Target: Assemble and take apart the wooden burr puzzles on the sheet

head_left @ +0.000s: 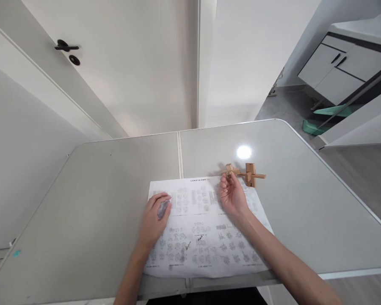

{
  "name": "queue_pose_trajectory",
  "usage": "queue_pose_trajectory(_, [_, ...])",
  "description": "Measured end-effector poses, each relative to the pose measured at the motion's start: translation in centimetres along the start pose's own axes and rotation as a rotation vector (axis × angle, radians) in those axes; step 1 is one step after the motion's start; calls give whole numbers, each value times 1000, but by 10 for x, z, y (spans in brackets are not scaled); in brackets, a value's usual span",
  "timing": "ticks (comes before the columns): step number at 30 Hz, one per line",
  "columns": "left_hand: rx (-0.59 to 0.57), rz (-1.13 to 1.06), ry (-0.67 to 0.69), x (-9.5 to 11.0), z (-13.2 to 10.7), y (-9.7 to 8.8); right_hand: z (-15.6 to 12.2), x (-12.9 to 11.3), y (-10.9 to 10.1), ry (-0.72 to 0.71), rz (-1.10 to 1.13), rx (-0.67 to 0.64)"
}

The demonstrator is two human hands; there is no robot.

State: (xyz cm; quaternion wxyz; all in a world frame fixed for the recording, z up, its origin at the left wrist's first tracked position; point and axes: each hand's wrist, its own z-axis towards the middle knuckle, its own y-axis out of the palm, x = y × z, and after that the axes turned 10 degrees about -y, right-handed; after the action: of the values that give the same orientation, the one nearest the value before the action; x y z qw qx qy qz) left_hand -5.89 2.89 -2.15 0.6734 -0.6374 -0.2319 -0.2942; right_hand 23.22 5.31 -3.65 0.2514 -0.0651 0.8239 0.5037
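Note:
A large white sheet of paper (209, 254) printed with small diagrams and text lies on the table. My left hand (155, 216) rests on its left edge, fingers curved and thumb apart, with a shaded gap between them and nothing visible held. My right hand (233, 195) is palm up near the sheet's upper right, fingers curled and pinched around something small at the tips that I cannot make out. Just beyond those fingertips are light wooden puzzle pieces (229, 167), partly hidden by the hand. To their right stands a cross-shaped wooden interlocking puzzle (250, 174).
The grey table (114, 212) has a seam down its middle and a pale raised rim. Behind it are a white door with a black handle (66, 46) and a wall. At the right are a white cabinet (343, 63) and a green bin (313, 127) on the floor.

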Motion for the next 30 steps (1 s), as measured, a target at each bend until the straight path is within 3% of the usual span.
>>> queue_pose_trajectory(8, [1,5,6,-1,1,0,-6,-1,7,59,-26,-94])
queue_pose_trajectory(18, [-14,-14,-4,0,3,-1,-24,19,11,207,-229,-285])
queue_pose_trajectory(30, [140,173,63,-27,91,-11,-13,18,7,294,-317,-402])
